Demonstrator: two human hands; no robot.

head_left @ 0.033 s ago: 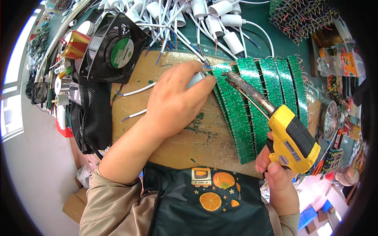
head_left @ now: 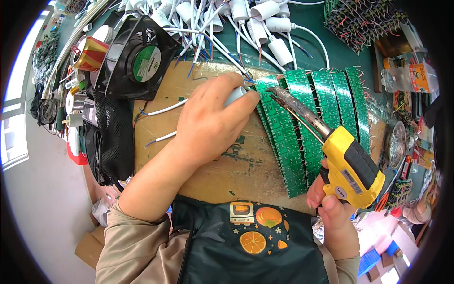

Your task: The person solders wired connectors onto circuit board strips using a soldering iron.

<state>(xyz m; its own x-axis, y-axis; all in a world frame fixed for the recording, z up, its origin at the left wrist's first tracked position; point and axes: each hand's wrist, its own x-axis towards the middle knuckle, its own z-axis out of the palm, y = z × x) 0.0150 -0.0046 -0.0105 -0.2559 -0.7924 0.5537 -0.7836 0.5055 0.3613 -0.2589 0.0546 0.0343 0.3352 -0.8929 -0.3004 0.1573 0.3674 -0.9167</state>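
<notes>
My left hand is closed round a white lamp holder, most of it hidden by the fingers. Two white cables with bared blue-tipped ends stick out to the left of that hand. In my right hand is a yellow and black soldering gun, gripped by its handle. Its dark metal tip points up and left, over the near-left strip of green circuit boards and close to my left fingers. Several such strips lie fanned out on the brown work board, with thin red wires between them.
A black fan and a black mesh bag stand at the left. Behind lies a heap of white lamp holders with cables. At the far right are wired dark modules, a clear plastic package and a round metal dish.
</notes>
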